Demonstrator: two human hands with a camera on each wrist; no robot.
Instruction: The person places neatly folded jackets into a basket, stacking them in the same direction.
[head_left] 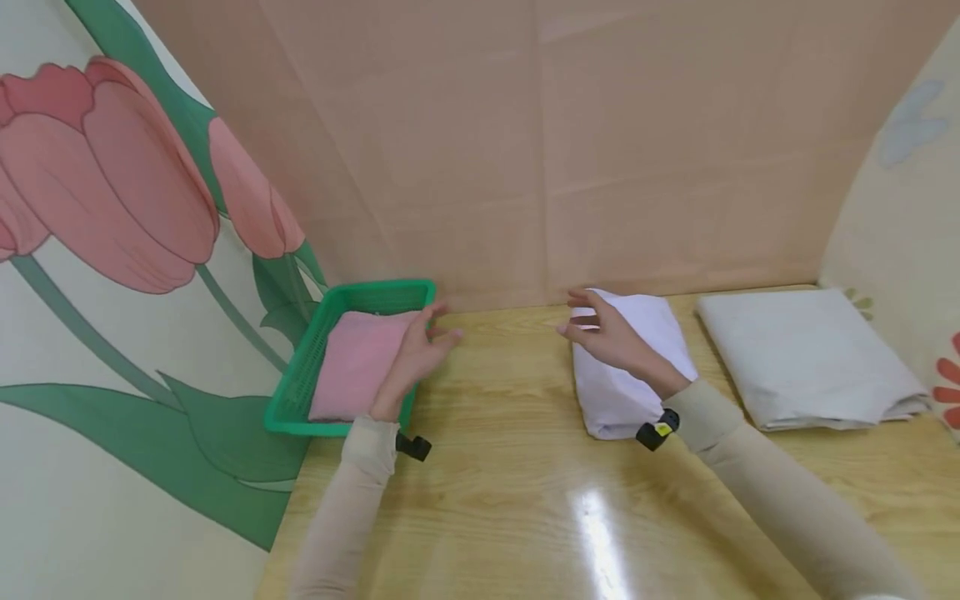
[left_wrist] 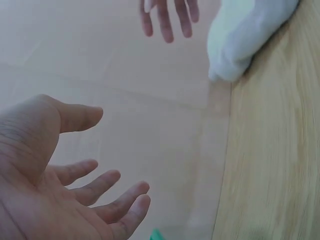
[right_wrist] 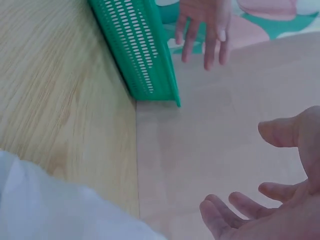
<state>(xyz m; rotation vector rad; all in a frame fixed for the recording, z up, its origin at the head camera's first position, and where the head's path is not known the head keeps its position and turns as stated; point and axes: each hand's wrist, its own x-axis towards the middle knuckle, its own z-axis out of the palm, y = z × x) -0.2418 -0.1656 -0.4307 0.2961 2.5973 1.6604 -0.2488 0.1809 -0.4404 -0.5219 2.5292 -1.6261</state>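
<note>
My left hand [head_left: 422, 354] hovers over the right side of a green basket [head_left: 296, 400], fingers relaxed and holding nothing. Inside the basket lies a folded pink cloth [head_left: 356, 367]. My right hand [head_left: 611, 333] is above a folded white cloth [head_left: 660, 333] on the table, its fingers loosely bent and apart from each other. In the left wrist view the left palm [left_wrist: 55, 200] faces up with thumb and fingers spread. The right wrist view shows the right hand [right_wrist: 270, 200] likewise holding nothing, with the white cloth [right_wrist: 65, 210] at lower left.
A larger folded light grey cloth [head_left: 810, 358] lies at the right of the wooden table [head_left: 495, 467]. Behind the table hangs a creased tan sheet [head_left: 450, 150]. A wall painted with tulips [head_left: 112, 167] stands close along the left edge.
</note>
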